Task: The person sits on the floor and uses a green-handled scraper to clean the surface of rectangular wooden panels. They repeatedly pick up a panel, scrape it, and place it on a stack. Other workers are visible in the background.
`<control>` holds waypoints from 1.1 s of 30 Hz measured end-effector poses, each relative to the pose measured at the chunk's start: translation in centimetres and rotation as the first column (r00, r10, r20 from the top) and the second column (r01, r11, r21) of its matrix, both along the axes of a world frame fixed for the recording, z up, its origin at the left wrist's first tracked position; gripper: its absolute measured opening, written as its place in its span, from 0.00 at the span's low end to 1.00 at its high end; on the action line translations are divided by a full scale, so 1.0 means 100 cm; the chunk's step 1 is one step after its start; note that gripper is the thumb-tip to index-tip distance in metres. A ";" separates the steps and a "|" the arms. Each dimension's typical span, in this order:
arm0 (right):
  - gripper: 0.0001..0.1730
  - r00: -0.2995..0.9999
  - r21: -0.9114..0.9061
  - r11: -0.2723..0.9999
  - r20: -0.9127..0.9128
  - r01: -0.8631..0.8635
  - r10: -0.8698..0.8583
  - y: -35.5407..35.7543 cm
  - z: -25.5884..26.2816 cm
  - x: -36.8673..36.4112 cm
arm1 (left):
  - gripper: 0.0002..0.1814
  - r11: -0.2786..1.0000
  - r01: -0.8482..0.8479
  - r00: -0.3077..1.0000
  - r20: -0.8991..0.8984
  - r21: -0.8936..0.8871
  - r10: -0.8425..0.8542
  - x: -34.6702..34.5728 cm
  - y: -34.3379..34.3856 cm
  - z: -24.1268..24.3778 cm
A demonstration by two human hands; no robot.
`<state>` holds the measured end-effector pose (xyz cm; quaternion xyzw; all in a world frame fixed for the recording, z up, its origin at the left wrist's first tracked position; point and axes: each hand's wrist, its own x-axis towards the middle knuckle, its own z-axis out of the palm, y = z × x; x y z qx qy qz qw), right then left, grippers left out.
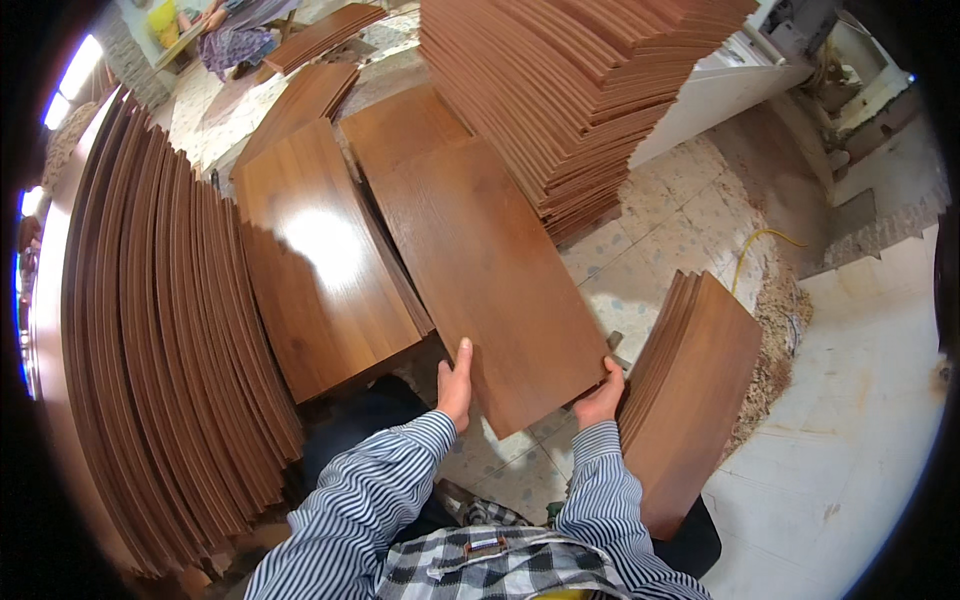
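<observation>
A flat brown wood-grain panel (499, 277) lies lengthwise in front of me, its near end tilted out between my hands. My left hand (455, 388) grips its left edge, thumb on the top face and fingers hidden underneath. At the near right corner my right hand (602, 395) holds the panel, with the thumb along the edge. The panel's far end overlaps another brown panel (405, 127). Left of it, a glossy panel (315, 262) reflects a bright light and tops a low pile.
A long row of panels (165, 322) stands on edge at my left. Ahead rises a tall panel stack (570, 97). Several panels (686, 397) lean by my right arm. Sawdust (776, 352) and a yellow cord (757, 234) lie on the tiled floor. Another person (236, 41) sits at the far left.
</observation>
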<state>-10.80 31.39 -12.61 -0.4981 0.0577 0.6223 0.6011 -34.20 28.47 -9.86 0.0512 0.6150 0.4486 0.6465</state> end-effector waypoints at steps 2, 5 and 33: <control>0.30 0.998 -0.079 0.997 0.066 0.025 -0.020 -0.004 0.008 -0.004 | 0.53 0.999 -0.030 0.997 0.077 0.037 0.027 -0.003 0.010 -0.033; 0.33 0.934 -0.207 0.978 0.343 -0.030 0.101 0.003 0.012 -0.001 | 0.54 0.993 -0.122 0.983 0.139 0.009 0.119 0.001 0.016 -0.032; 0.49 -0.059 -0.465 0.390 0.699 -0.795 0.713 0.127 0.129 -0.007 | 0.50 0.984 -0.126 0.935 0.316 -0.129 0.161 0.033 -0.014 0.088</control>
